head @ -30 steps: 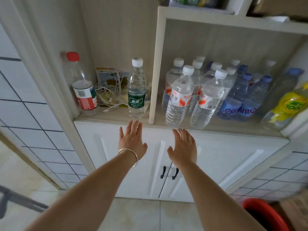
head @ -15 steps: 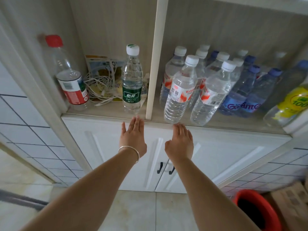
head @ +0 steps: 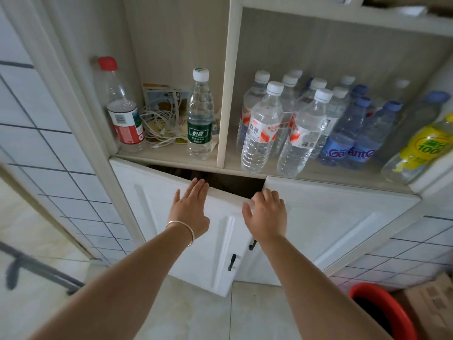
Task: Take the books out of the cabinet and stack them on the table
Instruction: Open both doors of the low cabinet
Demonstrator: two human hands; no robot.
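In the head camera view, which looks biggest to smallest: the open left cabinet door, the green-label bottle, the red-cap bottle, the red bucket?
1. Left cabinet door, clearly largest.
2. Red bucket, though cut off by the frame and nearer the camera.
3. Red-cap bottle and green-label bottle look about alike; no ranking.

left hand (head: 190,212): fingers straight, arm extended | right hand (head: 266,217): fingertips apparently curled, arm extended

On the open shelf I see a red-capped bottle (head: 122,111), a tangle of white cables (head: 160,128), a green-labelled water bottle (head: 199,116) and a cluster of water bottles (head: 306,123). Lower right sits what looks like a red bucket (head: 384,312).
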